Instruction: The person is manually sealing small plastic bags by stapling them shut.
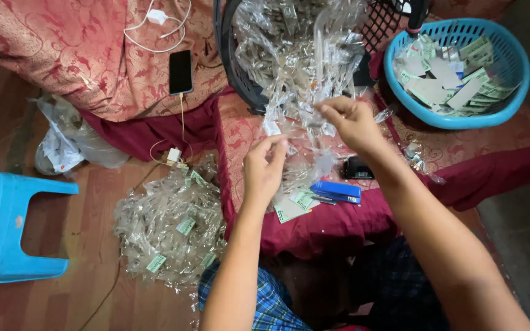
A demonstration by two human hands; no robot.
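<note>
Clear bag (292, 122) hangs at twelve o'clock above the stapler (337, 190), pinched by our left hand (264, 168) and right hand (352, 119). We judge it mid-separation; next calls for tugging it free.

A bed (461, 153) with a red patterned cover holds a blue stapler (336, 190), a small black thing (358, 168), some paper slips (292, 205), a black phone (181, 72) with a white charger cord (157, 24), a blue basket (458, 116) of slips and a dark basket (234, 73) of clear bags. On the wood floor (93, 282) lie a heap of clear bags (170, 230), a blue plastic stool (1, 227) and a crumpled plastic bag (72, 138).
</note>
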